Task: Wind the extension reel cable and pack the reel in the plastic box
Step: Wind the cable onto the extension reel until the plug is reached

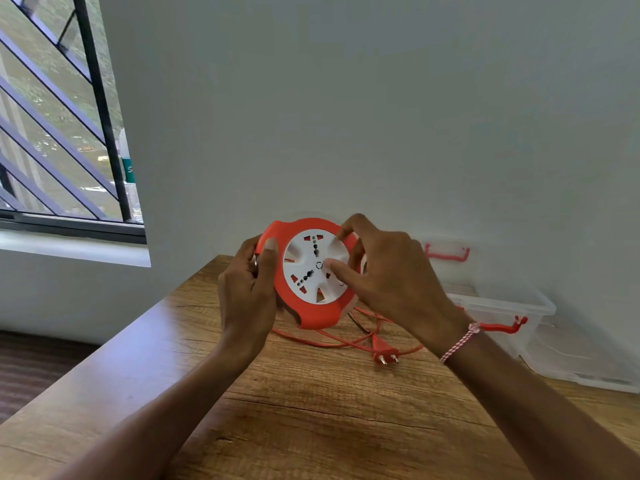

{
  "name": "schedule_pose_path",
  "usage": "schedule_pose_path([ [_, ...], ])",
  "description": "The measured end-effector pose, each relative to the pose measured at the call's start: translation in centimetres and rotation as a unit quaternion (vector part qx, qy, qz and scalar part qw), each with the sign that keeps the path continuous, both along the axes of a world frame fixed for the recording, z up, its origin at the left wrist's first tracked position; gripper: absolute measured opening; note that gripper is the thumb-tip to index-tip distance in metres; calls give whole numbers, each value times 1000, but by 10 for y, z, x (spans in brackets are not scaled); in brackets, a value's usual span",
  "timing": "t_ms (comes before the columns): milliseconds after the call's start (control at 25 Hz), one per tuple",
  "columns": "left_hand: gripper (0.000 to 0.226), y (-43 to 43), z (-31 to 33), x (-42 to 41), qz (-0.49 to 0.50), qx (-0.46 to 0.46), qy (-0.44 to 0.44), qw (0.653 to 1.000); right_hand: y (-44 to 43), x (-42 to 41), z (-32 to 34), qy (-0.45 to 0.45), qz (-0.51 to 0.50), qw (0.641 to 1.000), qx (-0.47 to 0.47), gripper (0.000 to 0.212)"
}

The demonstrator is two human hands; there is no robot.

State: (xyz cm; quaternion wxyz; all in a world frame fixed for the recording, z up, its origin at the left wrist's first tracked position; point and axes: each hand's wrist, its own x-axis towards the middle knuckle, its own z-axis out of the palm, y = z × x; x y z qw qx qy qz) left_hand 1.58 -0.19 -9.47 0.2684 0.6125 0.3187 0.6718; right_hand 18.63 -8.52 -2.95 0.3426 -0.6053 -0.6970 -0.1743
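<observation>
Left hand [247,289] grips reel [313,271] rim; right hand [384,271] fingers on white hub. I'd turn steadily, keeping cable [332,341] untangled.

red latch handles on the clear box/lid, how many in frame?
2. One red latch handle is up against the wall, on what looks like the lid. The other is on the clear plastic box, just past the right wrist. The right hand may hide more.

One head-worn wide-angle view looks forward and slightly down from close behind the raised forearms, across the wooden surface [311,410] toward the wall [346,116], window [52,116] at left.
</observation>
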Motion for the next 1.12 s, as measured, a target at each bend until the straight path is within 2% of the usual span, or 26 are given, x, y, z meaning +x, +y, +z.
schedule_pose_path([
  [80,35,2,2,-2,-5,-18,-12,1000,-1,8,7,-192,32,981,-13,47],
  [120,36,3,3,-3,-12,-24,-14,1000,-1,11,9,-251,47,966,-35,49],
  [280,32,0,3,-1,-45,-25,8,999,2,12,4,-341,57,937,-50,61],
  [520,36,-5,-1,3,-59,-15,34,998,5,10,-4,-336,49,940,21,65],
  [600,32,-10,1,4,-61,-11,28,998,7,11,-6,-301,44,952,24,65],
  [680,29,-15,2,7,-63,-13,12,998,5,4,-10,-186,18,982,34,66],
  [760,30,-19,2,11,-65,-23,-4,998,3,-8,-16,-3,-15,1000,25,64],
  [840,30,-20,1,13,-67,-34,-13,997,5,-16,-19,129,-38,990,-29,63],
  [880,32,-19,0,13,-67,-38,-14,997,6,-17,-20,157,-41,986,-50,63],
  [960,37,-15,-1,12,-63,-41,-10,997,5,-13,-14,125,-46,990,-54,64],
  [1040,35,-10,-2,9,-58,-40,3,998,3,-4,-5,4,-41,999,-31,62],
  [1120,31,-5,-1,6,-55,-38,13,998,0,5,3,-133,3,991,-22,55],
])
